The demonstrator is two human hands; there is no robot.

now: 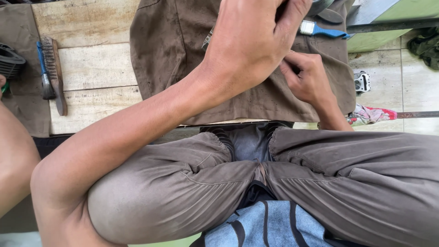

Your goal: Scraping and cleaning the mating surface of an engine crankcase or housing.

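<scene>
1. At the far left edge a dark ribbed plastic part pokes into view, and beside it lie two brushes on the pale wooden board: a blue-handled brush and a wooden wire brush, side by side with their long axes running away from the person. Both sit well apart from either hand.
2. A bare knee or arm of someone else shows at the left border, touching nothing.
3. The brown cloth is spread flat over the board, its near hem running left to right just above the person's lap. It lies directly under both hands.
4. The left hand comes in across the body, forearm slanting up from the lower left. It hovers high and close to the camera, fingers curled loosely downward; whether the fingertips grip anything cannot be told, since the back of the hand hides them.
5. The right hand rests lower, on the cloth itself, fingers folded in with the thumb pressed to them as if pinching a bit of fabric or something small; what is pinched is hidden. It is the hand nearer the cloth surface, and the left hand's fingertips sit just above and left of it.
6. Beyond, a blue-handled tool lies crosswise on the cloth's far edge.
7. To the right, on the tiled floor, sit a small white and black object and a red patterned rag.
</scene>
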